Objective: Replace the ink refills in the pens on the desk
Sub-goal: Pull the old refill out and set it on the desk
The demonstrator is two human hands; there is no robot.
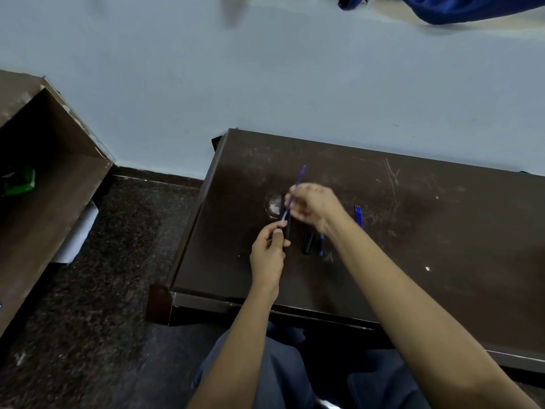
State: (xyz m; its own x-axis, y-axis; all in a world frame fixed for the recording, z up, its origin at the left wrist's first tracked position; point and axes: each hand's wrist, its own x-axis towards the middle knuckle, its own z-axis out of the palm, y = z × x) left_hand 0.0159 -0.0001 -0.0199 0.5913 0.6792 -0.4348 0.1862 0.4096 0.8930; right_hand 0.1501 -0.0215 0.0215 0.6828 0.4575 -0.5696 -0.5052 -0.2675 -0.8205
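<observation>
My left hand [269, 250] grips a black pen barrel [286, 228] above the dark desk [413, 246]. My right hand [314, 203] pinches a thin blue ink refill [296, 185] that slants up and away, its lower pale end at the mouth of the barrel. Whether that end is inside the barrel I cannot tell. On the desk just right of my left hand lie a black pen part [307, 242] and a blue pen [321, 245], partly under my right wrist. A few blue refills [359, 216] lie further right.
A pale worn patch [274, 205] marks the desk behind my hands. A brown open cabinet [44, 184] stands at the left with a green packet [19, 180] inside. The wall runs behind the desk, and blue cloth [472, 7] hangs at the top right.
</observation>
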